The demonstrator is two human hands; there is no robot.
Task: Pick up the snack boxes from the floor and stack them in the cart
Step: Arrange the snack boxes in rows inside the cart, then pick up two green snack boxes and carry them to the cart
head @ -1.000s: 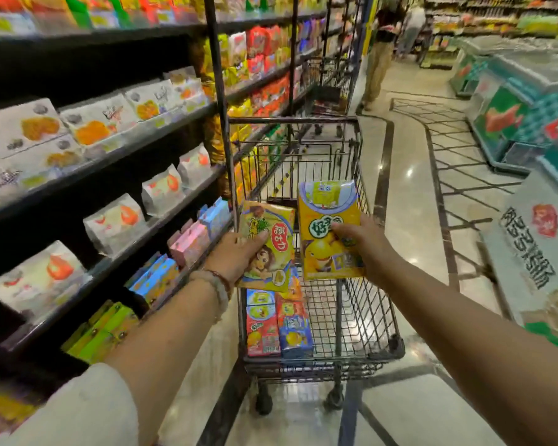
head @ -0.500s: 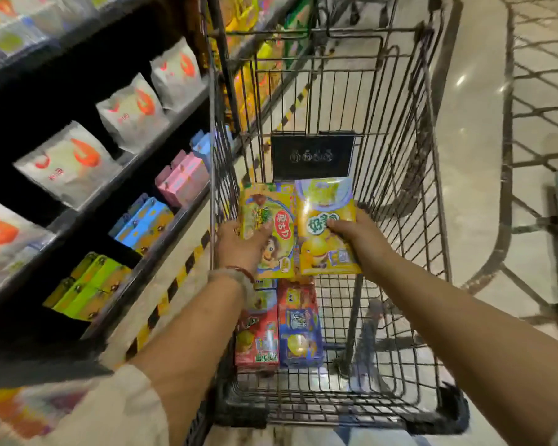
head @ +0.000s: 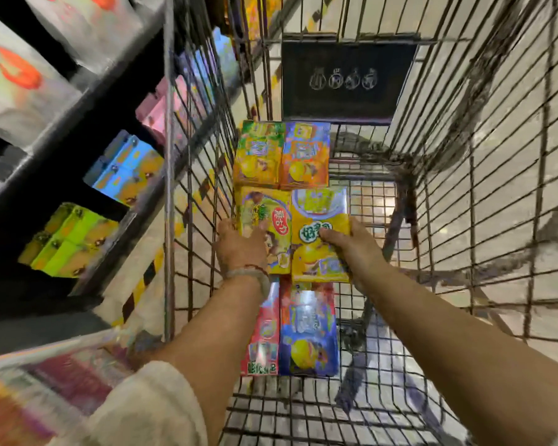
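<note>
While hands (head: 298,246) grip two boxes (head: 319,233) — cart (head: 464,220) holds four.

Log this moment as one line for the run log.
left hand grips green-yellow box | right hand grips yellow box | both inside cart, over boxes already stacked

Shop, supermarket aisle: black tiered retail shelving (head: 78,162) on left stocked with white printed snack bags (head: 16,88) and blue, pink, green boxes, beside a grey wire shopping cart (head: 464,188) on glossy pale tiled floor (head: 509,130).
</note>
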